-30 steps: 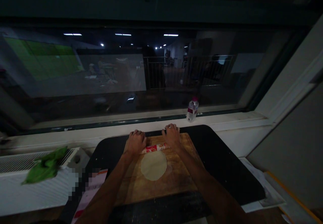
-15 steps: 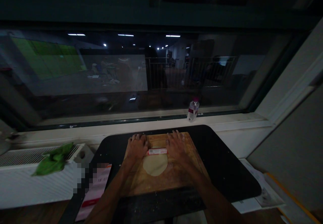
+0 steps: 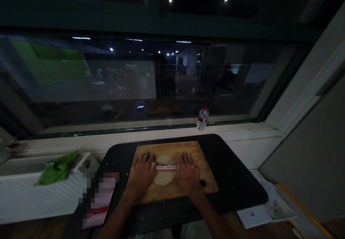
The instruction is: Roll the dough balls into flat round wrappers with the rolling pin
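Note:
A flat round of pale dough (image 3: 164, 177) lies on a wooden cutting board (image 3: 172, 149) that rests on a black table (image 3: 231, 174). Across the middle of the dough lies a slim roller with a red and white label (image 3: 166, 167). My left hand (image 3: 142, 172) presses flat on the roller's left end, fingers stretched forward. Pressing the right end the same way is my right hand (image 3: 188, 172), its fingers also out straight. Both palms hide the roller's ends.
A small plastic water bottle (image 3: 202, 119) stands on the white window sill behind the table. A green cloth (image 3: 58, 168) lies on the radiator at left. A red and white packet (image 3: 99, 205) sits at the table's left front. Papers (image 3: 265, 210) lie on the floor at right.
Both hands have drawn the roller back toward me, from the dough's far edge to its middle. My fingers have flattened out. The view has shifted slightly.

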`<state>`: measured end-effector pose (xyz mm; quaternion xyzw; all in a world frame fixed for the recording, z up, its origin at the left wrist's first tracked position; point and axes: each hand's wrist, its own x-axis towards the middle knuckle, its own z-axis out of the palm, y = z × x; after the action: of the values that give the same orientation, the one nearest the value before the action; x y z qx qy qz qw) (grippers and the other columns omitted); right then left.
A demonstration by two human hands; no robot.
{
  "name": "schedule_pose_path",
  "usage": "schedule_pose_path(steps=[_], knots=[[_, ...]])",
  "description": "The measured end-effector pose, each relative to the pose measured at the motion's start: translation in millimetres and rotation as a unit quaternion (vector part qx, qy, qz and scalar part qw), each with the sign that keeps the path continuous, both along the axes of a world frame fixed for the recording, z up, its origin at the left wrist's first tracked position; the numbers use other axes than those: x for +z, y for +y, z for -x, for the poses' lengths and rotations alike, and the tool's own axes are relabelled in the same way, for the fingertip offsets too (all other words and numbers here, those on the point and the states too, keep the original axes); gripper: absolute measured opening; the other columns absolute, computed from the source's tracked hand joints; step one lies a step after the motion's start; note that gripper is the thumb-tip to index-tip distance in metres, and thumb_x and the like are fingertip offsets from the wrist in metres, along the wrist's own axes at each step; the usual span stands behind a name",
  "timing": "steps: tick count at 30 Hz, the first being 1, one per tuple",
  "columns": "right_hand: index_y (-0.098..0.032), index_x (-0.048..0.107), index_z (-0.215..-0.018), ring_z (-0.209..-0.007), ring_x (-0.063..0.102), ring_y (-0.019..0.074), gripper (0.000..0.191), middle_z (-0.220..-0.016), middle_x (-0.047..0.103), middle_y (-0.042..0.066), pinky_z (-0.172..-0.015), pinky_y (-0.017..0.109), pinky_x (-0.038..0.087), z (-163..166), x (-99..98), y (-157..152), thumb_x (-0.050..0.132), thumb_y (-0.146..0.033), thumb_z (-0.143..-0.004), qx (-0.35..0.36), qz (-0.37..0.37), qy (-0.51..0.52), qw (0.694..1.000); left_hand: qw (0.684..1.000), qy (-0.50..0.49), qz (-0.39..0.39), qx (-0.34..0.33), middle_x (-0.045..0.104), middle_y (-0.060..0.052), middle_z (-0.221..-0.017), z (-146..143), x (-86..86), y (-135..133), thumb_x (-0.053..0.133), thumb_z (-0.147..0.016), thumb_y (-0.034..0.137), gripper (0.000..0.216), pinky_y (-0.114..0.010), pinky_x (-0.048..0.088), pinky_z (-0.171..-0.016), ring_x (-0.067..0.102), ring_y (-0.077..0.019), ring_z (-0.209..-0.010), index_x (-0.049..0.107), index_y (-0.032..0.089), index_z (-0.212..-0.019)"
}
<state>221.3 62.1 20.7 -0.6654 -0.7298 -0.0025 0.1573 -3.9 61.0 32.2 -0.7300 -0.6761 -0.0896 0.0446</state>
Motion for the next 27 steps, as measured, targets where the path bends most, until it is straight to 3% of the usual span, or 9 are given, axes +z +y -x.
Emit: schedule_pose_path(steps=[9,13,17,23,27], knots=[[-0.015,0.055,-0.166,-0.165,0.037,0.0343,0.06,-0.169,0.053,0.015,-0.137,0.053,0.026,-3,-13.8,-36,0.033,-0.036,-0.114,0.006,-0.035,0.015,0.999,0.999,-0.04,-0.031,-0.021,0.064,-0.011,-0.162,7,-10.6,-33,0.038,-0.111,0.037,0.051,-0.05,0.04,-0.129,0.055,-0.0304,-0.154,0.069,0.024,-0.15],[-0.015,0.055,-0.165,-0.166,0.036,0.0341,0.059,-0.171,0.05,0.015,-0.138,0.053,0.024,-5,-10.8,-36,0.034,-0.036,-0.114,0.016,-0.023,0.009,1.0,0.998,-0.05,-0.038,-0.02,0.063,-0.009,-0.163,7,-13.8,-40,0.034,-0.113,0.038,0.054,-0.049,0.041,-0.129,0.054,-0.0292,-0.154,0.066,0.026,-0.154],[-0.01,0.058,-0.162,-0.163,0.042,0.0341,0.059,-0.168,0.052,0.018,-0.137,0.052,0.026,-8,-4.2,-12,0.034,-0.034,-0.114,0.04,-0.005,-0.013,0.999,0.996,-0.053,-0.062,-0.025,0.063,-0.009,-0.163,4,-12.9,-38,0.033,-0.114,0.038,0.053,-0.052,0.042,-0.128,0.051,-0.0311,-0.157,0.066,0.026,-0.153],[-0.016,0.057,-0.163,-0.164,0.038,0.0341,0.056,-0.169,0.053,0.013,-0.137,0.061,0.017,-7,-2.6,37,0.033,-0.034,-0.116,0.102,-0.01,-0.014,0.995,0.992,-0.031,-0.122,-0.02,0.072,-0.013,-0.15,1,-10.2,-27,0.034,-0.115,0.036,0.05,-0.054,0.048,-0.119,0.059,-0.0326,-0.147,0.067,0.021,-0.151],[-0.019,0.062,-0.159,-0.163,0.041,0.0357,0.055,-0.164,0.059,0.013,-0.136,0.062,0.017,2,0.2,67,0.034,-0.037,-0.116,0.102,0.013,-0.015,0.995,0.993,-0.009,-0.116,-0.012,0.074,-0.014,-0.145,0,-3.0,-18,0.034,-0.116,0.034,0.048,-0.051,0.051,-0.111,0.062,-0.0318,-0.14,0.068,0.021,-0.147]])
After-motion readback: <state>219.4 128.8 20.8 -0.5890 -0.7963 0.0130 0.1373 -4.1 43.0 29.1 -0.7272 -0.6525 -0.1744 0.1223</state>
